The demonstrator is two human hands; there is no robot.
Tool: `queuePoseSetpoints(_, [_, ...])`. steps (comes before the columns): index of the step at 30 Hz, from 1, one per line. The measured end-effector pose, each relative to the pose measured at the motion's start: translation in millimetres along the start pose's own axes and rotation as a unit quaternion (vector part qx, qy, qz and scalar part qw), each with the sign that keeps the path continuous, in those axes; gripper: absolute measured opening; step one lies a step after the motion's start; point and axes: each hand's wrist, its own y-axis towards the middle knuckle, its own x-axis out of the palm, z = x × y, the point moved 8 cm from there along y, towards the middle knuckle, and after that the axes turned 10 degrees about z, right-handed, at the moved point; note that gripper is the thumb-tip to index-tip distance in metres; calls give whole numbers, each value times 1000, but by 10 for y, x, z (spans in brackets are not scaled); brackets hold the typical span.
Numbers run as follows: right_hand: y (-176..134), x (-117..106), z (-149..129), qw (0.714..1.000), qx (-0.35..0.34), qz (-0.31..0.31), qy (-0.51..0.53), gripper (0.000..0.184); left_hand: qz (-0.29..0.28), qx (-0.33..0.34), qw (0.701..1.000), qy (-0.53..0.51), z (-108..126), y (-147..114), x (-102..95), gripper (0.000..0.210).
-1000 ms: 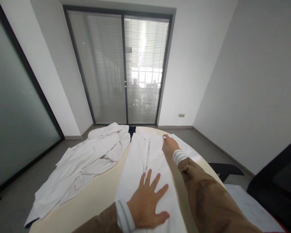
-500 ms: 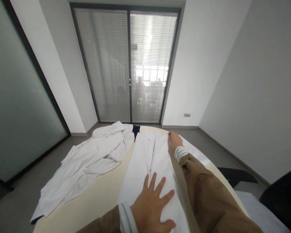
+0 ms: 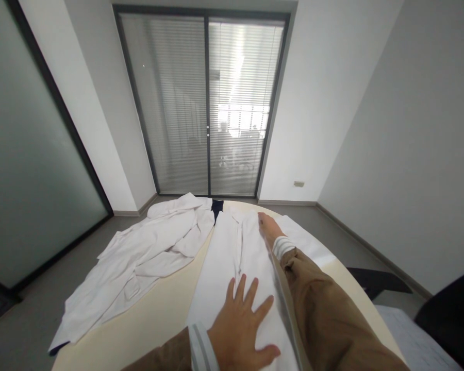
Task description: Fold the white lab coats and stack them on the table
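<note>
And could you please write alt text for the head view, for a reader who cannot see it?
A person's left hand lies spread on a white garment on a pale table, while the right hand is at the garment's far right edge. A second, rumpled white garment lies to the left, and blind-covered glass panels stand beyond.

White garment: long, narrow (creased along the middle)
Garment's place: mostly flat on the table
</note>
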Motion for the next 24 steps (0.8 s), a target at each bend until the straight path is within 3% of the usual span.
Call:
queuePoseSetpoints(4, [-6,-54,61,1000,20,19,-1,50,29,-53,998,14,-94,-9,12,76])
queuePoseSetpoints(10, [8,-81,241,994,101,40,-26,31,35,-23,999,24,-73,-63,52,73])
queuePoseSetpoints(13, [78,-106,236,990,120,61,-32,37,31,-18,999,23,-74,-65,57,75])
queuePoseSetpoints(19, [138,-86,159,994,87,60,-31,47,35,-27,999,8,-103,-56,86,77])
queuePoseSetpoints(24, [1,-61,66,998,27,6,-56,43,41,-45,998,9,-136,-68,119,82])
